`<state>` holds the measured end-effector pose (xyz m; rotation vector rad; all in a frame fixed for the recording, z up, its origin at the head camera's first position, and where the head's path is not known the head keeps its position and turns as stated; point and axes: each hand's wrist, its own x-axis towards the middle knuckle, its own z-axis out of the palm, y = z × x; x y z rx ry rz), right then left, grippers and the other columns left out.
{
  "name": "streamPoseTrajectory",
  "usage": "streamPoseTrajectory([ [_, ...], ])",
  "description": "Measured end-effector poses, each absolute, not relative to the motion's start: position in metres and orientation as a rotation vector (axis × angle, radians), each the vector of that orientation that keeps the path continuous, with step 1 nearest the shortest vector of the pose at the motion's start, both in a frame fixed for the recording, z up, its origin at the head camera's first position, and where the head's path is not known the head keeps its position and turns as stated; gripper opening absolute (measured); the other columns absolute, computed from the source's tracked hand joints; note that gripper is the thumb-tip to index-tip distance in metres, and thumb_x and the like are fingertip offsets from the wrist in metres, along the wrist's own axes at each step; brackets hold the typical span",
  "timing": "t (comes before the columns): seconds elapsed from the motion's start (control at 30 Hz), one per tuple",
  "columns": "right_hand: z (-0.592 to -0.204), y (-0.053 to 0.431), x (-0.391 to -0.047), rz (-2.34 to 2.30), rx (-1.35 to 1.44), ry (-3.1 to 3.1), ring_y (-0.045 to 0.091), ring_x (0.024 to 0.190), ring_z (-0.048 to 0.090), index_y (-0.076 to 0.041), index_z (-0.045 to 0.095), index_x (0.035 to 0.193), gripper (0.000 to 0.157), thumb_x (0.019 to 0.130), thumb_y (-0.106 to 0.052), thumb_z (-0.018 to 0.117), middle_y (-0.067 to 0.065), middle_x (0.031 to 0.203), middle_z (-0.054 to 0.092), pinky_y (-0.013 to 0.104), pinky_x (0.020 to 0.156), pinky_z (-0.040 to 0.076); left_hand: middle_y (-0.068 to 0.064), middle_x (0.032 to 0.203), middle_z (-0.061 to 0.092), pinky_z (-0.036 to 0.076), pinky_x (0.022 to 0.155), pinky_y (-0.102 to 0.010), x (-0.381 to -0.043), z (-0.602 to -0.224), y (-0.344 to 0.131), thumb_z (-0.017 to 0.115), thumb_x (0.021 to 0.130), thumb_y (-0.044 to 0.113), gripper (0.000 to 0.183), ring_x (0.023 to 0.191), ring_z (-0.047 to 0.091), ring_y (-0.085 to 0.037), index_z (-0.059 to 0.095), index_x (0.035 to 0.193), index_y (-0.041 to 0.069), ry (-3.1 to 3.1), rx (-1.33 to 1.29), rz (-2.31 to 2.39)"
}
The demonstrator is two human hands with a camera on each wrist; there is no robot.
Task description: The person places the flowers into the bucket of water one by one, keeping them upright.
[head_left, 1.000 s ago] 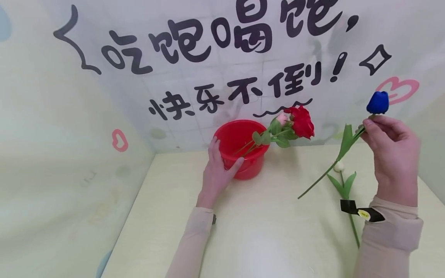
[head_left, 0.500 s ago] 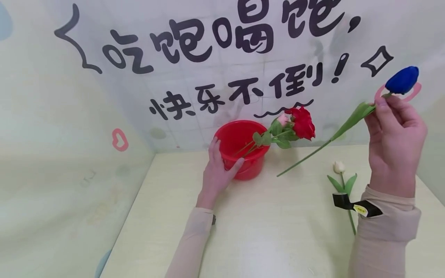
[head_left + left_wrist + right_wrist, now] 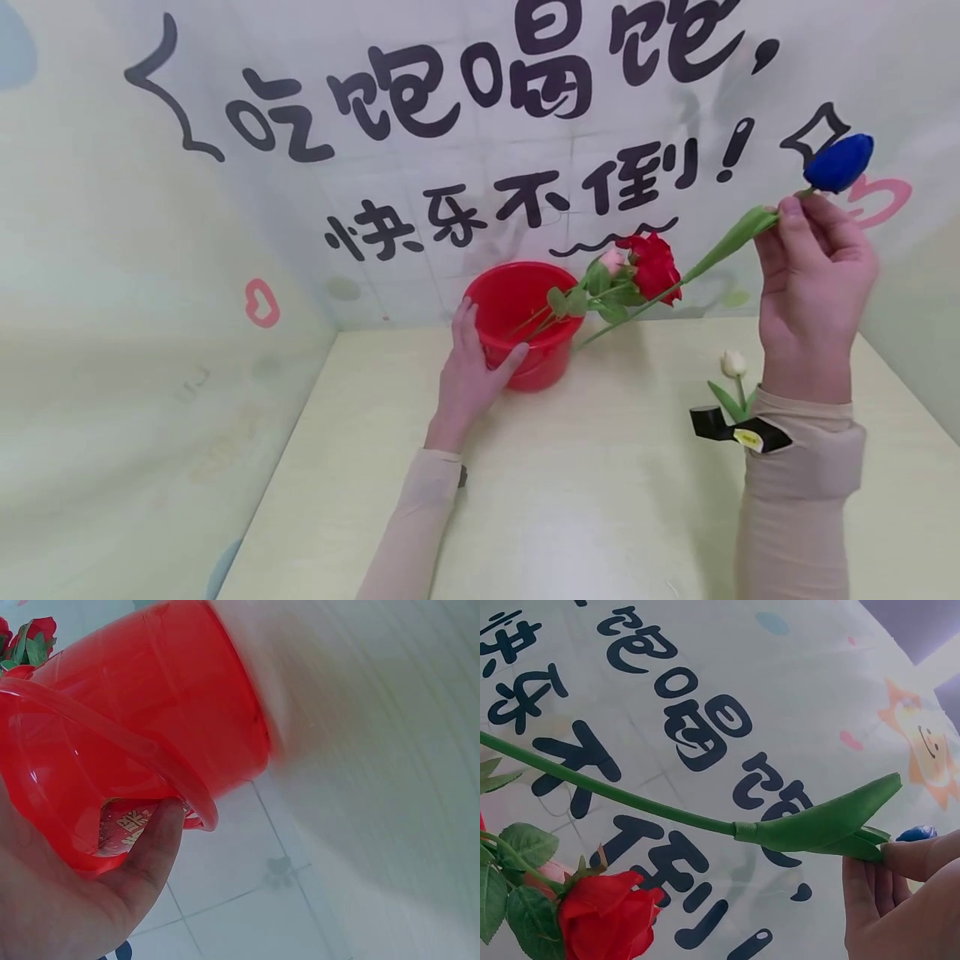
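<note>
My left hand (image 3: 467,379) holds the side of a red plastic bucket (image 3: 542,367), its thumb on the near wall and its fingers round the left side. In the left wrist view, that thumb lies by the bucket's handle (image 3: 112,727). A red rose (image 3: 655,271) and a pink rosebud (image 3: 611,261) lean out over the right rim, stems inside. Up at the right, my right hand (image 3: 813,292) pinches a blue artificial tulip (image 3: 840,163) just below its bloom. The tulip's stem slants down left, its lower end beside the bucket's right side. Green leaves (image 3: 817,821) wrap the stem.
A white tulip (image 3: 732,364) lies on the pale table (image 3: 570,483), partly hidden by the right wrist's black camera strap (image 3: 738,429). Behind the bucket stands a wall covering (image 3: 405,292) with large black characters.
My right hand has carried the blue tulip up, then left, and tilted it flatter. Its stem end has come from over the table to beside the bucket. The left hand and bucket stay put.
</note>
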<state>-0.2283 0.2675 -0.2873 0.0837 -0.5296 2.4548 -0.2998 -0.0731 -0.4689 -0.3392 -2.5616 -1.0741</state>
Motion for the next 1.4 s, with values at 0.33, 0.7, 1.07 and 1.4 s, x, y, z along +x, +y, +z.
streamPoseTrajectory([
  [0.33, -0.282, 0.255, -0.244, 2.443, 0.024, -0.582, 0.031, 0.08, 0.076, 0.011, 0.065, 0.121, 0.037, 0.086, 0.014, 0.077, 0.019, 0.101, 0.065, 0.04, 0.087, 0.061, 0.007, 0.167, 0.028, 0.061, 0.092, -0.047, -0.298, -0.467, -0.073, 0.079, 0.085, 0.064, 0.114, 0.14, 0.05, -0.022, 0.011, 0.169, 0.027, -2.547, -0.32, -1.12],
  [0.7, -0.296, 0.235, -0.254, 2.45, -0.046, -0.759, 0.028, 0.096, 0.077, 0.005, 0.068, 0.126, 0.042, 0.087, 0.002, 0.081, 0.016, 0.113, 0.062, 0.034, 0.093, 0.059, 0.007, 0.167, 0.027, 0.062, 0.092, -0.047, -0.299, -0.465, -0.073, 0.076, 0.086, 0.068, 0.114, 0.138, 0.051, -0.023, 0.01, 0.169, 0.027, -2.549, -0.313, -1.123],
  [1.07, -0.311, 0.215, -0.258, 2.417, -0.148, -0.886, 0.022, 0.102, 0.065, 0.001, 0.071, 0.124, 0.04, 0.086, -0.003, 0.084, 0.013, 0.113, 0.061, 0.031, 0.092, 0.06, 0.01, 0.17, 0.022, 0.062, 0.092, -0.044, -0.302, -0.462, -0.071, 0.076, 0.086, 0.067, 0.11, 0.14, 0.049, -0.02, 0.015, 0.168, 0.026, -2.555, -0.374, -1.103],
  [1.4, -0.335, 0.197, -0.263, 2.403, -0.221, -0.978, 0.02, 0.096, 0.066, 0.003, 0.07, 0.12, 0.035, 0.088, -0.002, 0.083, 0.012, 0.109, 0.062, 0.029, 0.089, 0.06, 0.006, 0.169, 0.024, 0.062, 0.092, -0.047, -0.294, -0.465, -0.076, 0.077, 0.086, 0.064, 0.111, 0.139, 0.051, -0.024, 0.014, 0.169, 0.024, -2.577, -0.35, -1.079],
])
